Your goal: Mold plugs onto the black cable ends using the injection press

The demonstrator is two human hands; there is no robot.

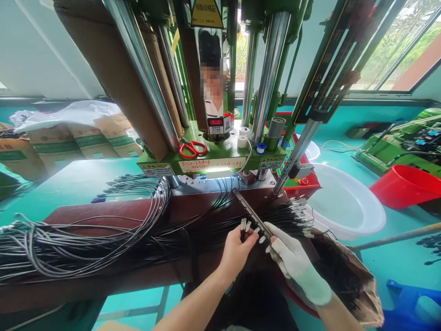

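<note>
My bare left hand [234, 253] pinches several cable ends [245, 225] with silvery metal plugs, held close against the bar. My right hand [296, 262], in a white glove, grips the near end of a long narrow metal bar [251, 212]. The bar slants away toward the press, and a few plugs sit along its near half. Black cables [221, 197] run from under the press's lit edge to the brown table [124, 207]. More cables lie bundled beneath both hands, their plugs [301, 214] grouped on the right.
A green press [161, 158] with steel columns stands ahead, red-handled scissors [193, 148] on its ledge. Coiled black cables [69, 248] cover the table's left. At right are a white tub [372, 216], a red bucket [403, 184] and an open paper sack [372, 285] of black pieces.
</note>
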